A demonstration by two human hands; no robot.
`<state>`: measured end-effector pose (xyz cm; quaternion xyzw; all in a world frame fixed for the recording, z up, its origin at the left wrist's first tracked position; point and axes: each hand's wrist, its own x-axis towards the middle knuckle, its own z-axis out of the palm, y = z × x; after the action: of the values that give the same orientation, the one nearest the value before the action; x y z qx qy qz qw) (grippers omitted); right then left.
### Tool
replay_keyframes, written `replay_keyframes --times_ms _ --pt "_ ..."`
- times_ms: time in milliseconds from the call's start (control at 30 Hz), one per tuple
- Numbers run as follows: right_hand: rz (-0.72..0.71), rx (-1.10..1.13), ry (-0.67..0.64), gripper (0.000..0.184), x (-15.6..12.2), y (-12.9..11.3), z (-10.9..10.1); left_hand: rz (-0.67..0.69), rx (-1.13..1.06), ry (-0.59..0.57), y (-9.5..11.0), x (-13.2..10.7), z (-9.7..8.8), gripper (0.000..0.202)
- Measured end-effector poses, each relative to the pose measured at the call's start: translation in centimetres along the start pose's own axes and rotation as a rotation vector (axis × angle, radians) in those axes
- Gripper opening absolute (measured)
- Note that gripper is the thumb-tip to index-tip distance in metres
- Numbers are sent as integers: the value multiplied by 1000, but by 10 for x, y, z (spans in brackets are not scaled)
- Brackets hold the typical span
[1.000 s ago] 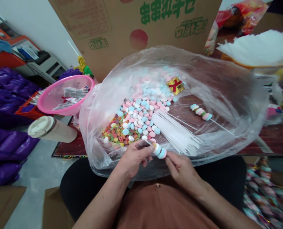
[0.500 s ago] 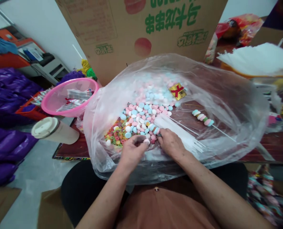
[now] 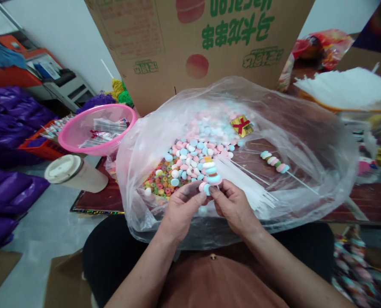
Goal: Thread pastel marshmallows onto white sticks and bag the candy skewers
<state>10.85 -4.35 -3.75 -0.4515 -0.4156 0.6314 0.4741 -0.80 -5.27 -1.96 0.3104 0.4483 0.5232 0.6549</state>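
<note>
My left hand [image 3: 181, 208] and my right hand [image 3: 231, 206] meet over the near edge of a big clear plastic bag [image 3: 308, 141]. Between their pinched fingertips stands a candy skewer [image 3: 211, 173] with several white, blue and pink discs stacked on it. The left fingers pinch a pink disc at the bottom of the stack; the right fingers pinch the stick just below. Loose pastel candy discs [image 3: 193, 152] and small coloured rings [image 3: 158, 182] lie in the bag beyond. A bundle of white sticks [image 3: 248, 184] lies to the right of my hands.
A finished candy skewer [image 3: 275, 161] and a gold packet [image 3: 241, 125] lie in the bag. A pink basket [image 3: 97, 132] and a lidded cup [image 3: 75, 173] sit at the left. A large cardboard box [image 3: 190, 42] stands behind. Purple bags [image 3: 10, 188] lie on the floor.
Half a second ago both hands were down among the loose candies. They have lifted back toward me, now holding the skewer upright with another disc at its lower end.
</note>
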Motion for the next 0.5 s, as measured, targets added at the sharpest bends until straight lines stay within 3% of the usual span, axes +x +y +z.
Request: replay_keyframes --times_ms 100,167,333,500 --pt "101 91 -23 31 1 -2 2 62 94 37 -4 -2 -2 33" --pt "100 -15 -62 32 -3 -9 -4 70 107 99 -6 1 -3 29" --pt "-229 -819 -51 29 -35 -23 -37 51 78 268 -7 11 -6 25" --pt "-239 -1275 -87 29 -54 -17 -43 113 205 320 -9 13 -6 23"
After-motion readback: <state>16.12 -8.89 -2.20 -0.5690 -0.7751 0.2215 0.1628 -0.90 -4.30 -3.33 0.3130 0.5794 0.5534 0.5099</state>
